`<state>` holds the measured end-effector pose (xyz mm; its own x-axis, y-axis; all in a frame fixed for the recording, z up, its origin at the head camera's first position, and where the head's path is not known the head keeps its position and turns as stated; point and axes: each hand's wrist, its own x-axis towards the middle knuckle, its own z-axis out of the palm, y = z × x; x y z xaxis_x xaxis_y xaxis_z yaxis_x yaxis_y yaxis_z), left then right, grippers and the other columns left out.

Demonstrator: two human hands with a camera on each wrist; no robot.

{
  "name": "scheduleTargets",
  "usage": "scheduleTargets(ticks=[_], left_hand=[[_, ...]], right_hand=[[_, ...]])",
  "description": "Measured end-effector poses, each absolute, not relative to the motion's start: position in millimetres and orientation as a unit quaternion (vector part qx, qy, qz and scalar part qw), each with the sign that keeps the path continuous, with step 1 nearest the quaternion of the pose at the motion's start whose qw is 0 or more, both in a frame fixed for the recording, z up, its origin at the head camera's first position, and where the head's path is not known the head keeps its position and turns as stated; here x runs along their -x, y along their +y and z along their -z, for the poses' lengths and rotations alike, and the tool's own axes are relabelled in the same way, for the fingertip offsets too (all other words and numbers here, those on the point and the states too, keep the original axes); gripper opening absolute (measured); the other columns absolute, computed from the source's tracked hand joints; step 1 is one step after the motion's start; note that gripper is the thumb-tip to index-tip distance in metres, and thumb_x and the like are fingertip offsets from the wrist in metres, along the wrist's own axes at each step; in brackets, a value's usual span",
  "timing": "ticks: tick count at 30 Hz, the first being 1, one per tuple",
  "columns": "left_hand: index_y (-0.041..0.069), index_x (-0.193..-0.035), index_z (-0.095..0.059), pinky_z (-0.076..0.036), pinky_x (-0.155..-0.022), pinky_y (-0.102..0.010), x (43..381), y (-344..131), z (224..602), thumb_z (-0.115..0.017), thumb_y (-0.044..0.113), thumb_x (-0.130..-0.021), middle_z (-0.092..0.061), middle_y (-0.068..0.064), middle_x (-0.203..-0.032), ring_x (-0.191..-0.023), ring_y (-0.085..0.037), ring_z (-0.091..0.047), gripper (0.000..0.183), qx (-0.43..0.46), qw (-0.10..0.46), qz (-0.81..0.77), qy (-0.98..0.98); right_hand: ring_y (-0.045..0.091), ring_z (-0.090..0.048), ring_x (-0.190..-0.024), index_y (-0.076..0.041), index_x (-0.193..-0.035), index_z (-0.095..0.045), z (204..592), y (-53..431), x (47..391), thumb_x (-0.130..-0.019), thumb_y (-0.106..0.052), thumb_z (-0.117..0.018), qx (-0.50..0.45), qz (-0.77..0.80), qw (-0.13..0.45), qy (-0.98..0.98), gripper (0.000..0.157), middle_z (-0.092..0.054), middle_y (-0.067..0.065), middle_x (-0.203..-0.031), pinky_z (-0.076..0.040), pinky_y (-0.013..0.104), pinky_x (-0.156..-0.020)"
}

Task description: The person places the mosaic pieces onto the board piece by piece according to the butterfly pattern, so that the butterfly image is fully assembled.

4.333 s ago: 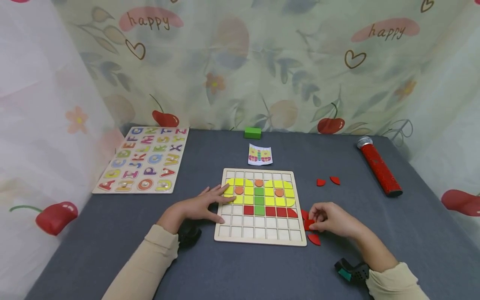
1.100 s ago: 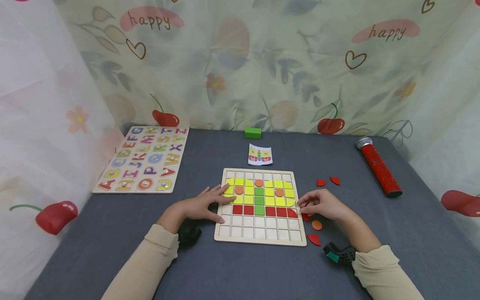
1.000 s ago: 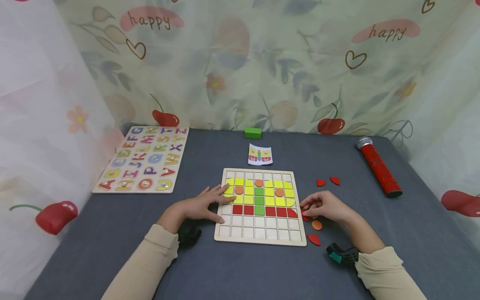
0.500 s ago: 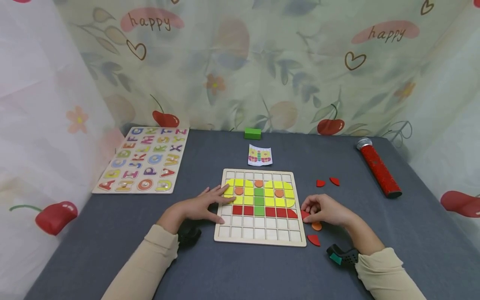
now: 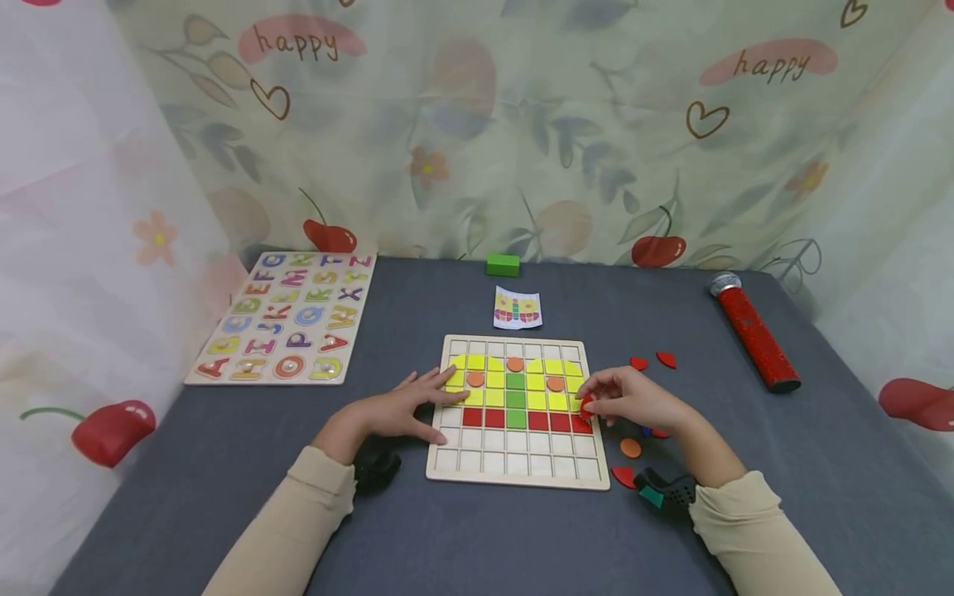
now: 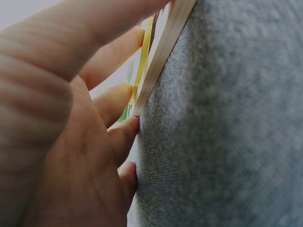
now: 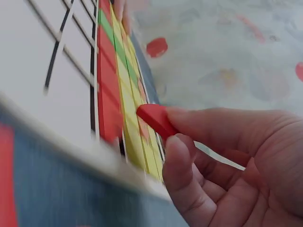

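A wooden grid board (image 5: 514,461) lies in the middle of the table, with yellow, green, red and orange pieces set in its cells. My left hand (image 5: 398,406) rests spread on the board's left edge, fingertips on yellow pieces. My right hand (image 5: 637,399) pinches a small red piece (image 5: 586,406) between thumb and fingers, above the board's right edge near the end of the red row. In the right wrist view this red piece (image 7: 156,118) is tilted, clear of the cells. The fingers partly hide its shape in the head view.
Right of the board lie an orange disc (image 5: 630,448), a red quarter-round piece (image 5: 623,477) and more red pieces (image 5: 667,360). A butterfly pattern card (image 5: 517,308) and green block (image 5: 503,265) are behind. An alphabet board (image 5: 279,319) stands left, a red microphone (image 5: 756,335) right.
A second red square now sits left of the green column. My right hand has picked up a red piece beside the board and moved it up and left over the edge. The left hand stays put.
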<state>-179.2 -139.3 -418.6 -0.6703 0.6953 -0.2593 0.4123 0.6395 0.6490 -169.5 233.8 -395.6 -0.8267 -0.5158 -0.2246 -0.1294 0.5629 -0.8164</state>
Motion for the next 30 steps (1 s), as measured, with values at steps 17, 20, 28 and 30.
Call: scheduleTargets(ticks=[17, 20, 28, 30], left_hand=[[0.023, -0.144, -0.037, 0.007, -0.114, -0.056, 180.2, -139.5, 419.0, -0.07, 0.039, -0.079, -0.007, -0.008, -0.158, -0.145, -0.031, 0.004, 0.075, -0.329, 0.256, -0.289, 0.862], [0.023, -0.144, -0.037, 0.008, -0.114, -0.056, 180.9, -139.8, 419.2, -0.07, 0.039, -0.08, -0.007, -0.007, -0.158, -0.146, -0.03, 0.004, 0.074, -0.332, 0.255, -0.287, 0.862], [0.019, -0.142, -0.042, 0.008, -0.114, -0.055, 180.9, -140.3, 419.5, -0.072, 0.038, -0.079, -0.008, -0.006, -0.158, -0.146, -0.03, 0.004, 0.072, -0.322, 0.254, -0.293, 0.864], [0.017, -0.141, -0.043, 0.007, -0.114, -0.055, 180.6, -140.4, 419.3, -0.072, 0.037, -0.08, -0.008, -0.006, -0.158, -0.146, -0.03, 0.004, 0.07, -0.321, 0.253, -0.296, 0.863]], right_hand=[[0.015, -0.063, -0.071, 0.001, -0.098, -0.062, 402.4, 129.4, 184.8, -0.087, -0.009, -0.064, 0.243, 0.476, 0.258, 0.805, 0.015, -0.067, 0.012, -0.088, -0.056, 0.029, -0.071], [0.012, -0.062, -0.071, 0.001, -0.096, -0.064, 405.7, 112.1, 184.5, -0.086, -0.009, -0.065, 0.25, 0.472, 0.259, 0.805, 0.014, -0.068, 0.01, -0.086, -0.055, 0.026, -0.069], [0.008, -0.06, -0.066, -0.004, -0.093, -0.069, 410.7, 78.3, 182.6, -0.085, -0.012, -0.068, 0.263, 0.44, 0.212, 0.832, 0.012, -0.068, 0.006, -0.087, -0.052, 0.02, -0.067], [0.008, -0.059, -0.068, -0.006, -0.093, -0.07, 411.3, 73.1, 181.6, -0.084, -0.013, -0.069, 0.267, 0.425, 0.195, 0.843, 0.011, -0.069, 0.005, -0.088, -0.051, 0.019, -0.067]])
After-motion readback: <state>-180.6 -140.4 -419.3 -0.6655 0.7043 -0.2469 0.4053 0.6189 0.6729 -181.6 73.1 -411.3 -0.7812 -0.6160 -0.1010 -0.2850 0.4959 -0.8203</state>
